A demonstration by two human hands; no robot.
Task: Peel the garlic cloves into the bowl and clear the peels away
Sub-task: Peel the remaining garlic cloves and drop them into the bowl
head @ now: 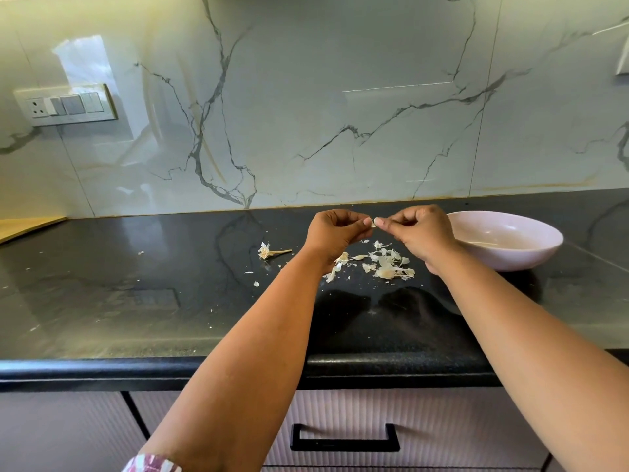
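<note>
Nearest the viewer, a drawer front with a black handle [344, 437] sits below the rounded edge of a black countertop [136, 301]. Two bare forearms reach forward over it.

Further in, a loose pile of papery garlic peels [388, 264] lies on the counter beneath the hands, with a dry garlic stem [272, 251] just to its left and small flakes scattered around.

Above the pile, the left hand [335, 229] and right hand [420, 233] meet, fingers curled. Between their fingertips they pinch one small pale garlic clove [374, 222], held in the air just left of the bowl. Whether any skin remains on it is too small to tell.

A pale pink bowl [531, 253] rests on the counter to the right, close beside the right hand; its contents are hidden by the rim.

Behind everything rises a veined marble wall with a switch panel [66, 104] at far left.

To peel well, it seems best to hold the clove steady with one hand, pull the skin away with the other over the pile, then drop the bare clove into the bowl.
</note>
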